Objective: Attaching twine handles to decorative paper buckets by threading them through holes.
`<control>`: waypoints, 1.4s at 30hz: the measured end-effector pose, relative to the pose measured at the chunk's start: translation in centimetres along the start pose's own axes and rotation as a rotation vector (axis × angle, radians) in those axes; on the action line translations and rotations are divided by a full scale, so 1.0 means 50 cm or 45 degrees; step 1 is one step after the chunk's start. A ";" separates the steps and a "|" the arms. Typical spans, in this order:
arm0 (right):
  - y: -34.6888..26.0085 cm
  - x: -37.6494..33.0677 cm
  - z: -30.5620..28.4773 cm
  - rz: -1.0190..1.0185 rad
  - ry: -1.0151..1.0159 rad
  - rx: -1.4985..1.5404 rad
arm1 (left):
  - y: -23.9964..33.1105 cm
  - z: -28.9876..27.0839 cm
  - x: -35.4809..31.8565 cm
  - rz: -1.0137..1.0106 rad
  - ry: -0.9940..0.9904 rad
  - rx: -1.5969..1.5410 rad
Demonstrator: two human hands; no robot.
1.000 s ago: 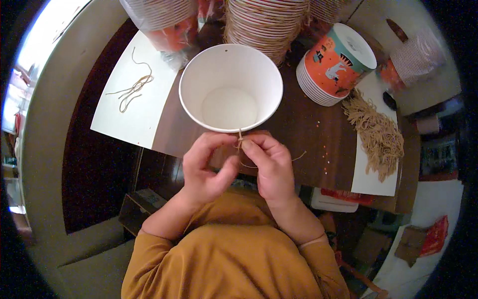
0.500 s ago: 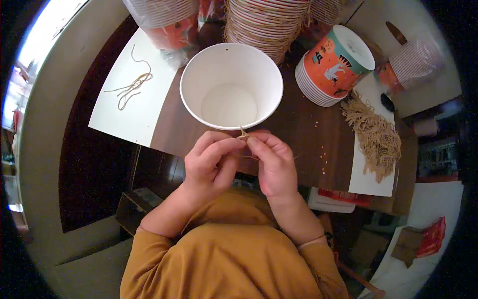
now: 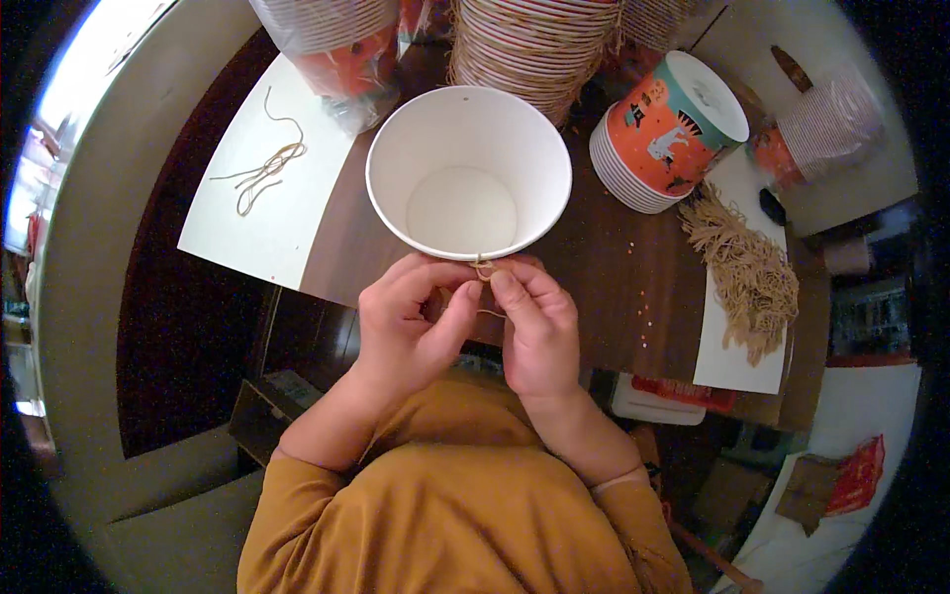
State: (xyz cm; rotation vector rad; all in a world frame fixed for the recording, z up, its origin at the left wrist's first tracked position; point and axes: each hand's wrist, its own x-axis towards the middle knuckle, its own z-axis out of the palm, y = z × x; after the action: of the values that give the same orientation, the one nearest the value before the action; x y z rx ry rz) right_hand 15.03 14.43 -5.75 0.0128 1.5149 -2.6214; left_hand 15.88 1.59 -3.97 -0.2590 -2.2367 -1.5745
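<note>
A white paper cup (image 3: 465, 188) stands open side up on the dark wooden table (image 3: 614, 277), close to me. Both hands meet at its near rim. My left hand (image 3: 406, 332) and my right hand (image 3: 534, 332) pinch a thin tan string (image 3: 483, 269) that sits right at the cup's edge. A short end of the string trails down between my fingers. My orange sleeves fill the lower part of the view.
Tall stacks of paper cups (image 3: 534, 45) stand behind the white cup, an orange printed stack (image 3: 663, 134) to the right. A pile of tan strings (image 3: 742, 272) lies on a white sheet at right. A few loose strings (image 3: 262, 168) lie on a white sheet at left.
My hands have closed in tighter at the cup's near rim, and the loose string end that stuck out to the right is now drawn in between my fingers.
</note>
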 end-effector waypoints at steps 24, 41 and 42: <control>0.020 -0.004 0.007 -0.315 0.153 -0.528 | -0.005 0.010 0.001 0.574 0.142 0.579; -0.008 0.000 -0.010 -0.217 -0.069 -0.455 | -0.008 -0.024 0.000 -0.485 -0.182 -0.771; -0.012 -0.001 -0.006 -0.219 -0.068 -0.453 | -0.009 -0.024 -0.001 -0.476 -0.180 -0.786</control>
State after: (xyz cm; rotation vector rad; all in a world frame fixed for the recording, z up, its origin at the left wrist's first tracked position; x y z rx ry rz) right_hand 15.00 15.00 -5.40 -0.2256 2.0193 -2.4064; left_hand 16.02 0.30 -4.01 -0.1205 -1.9068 -2.5018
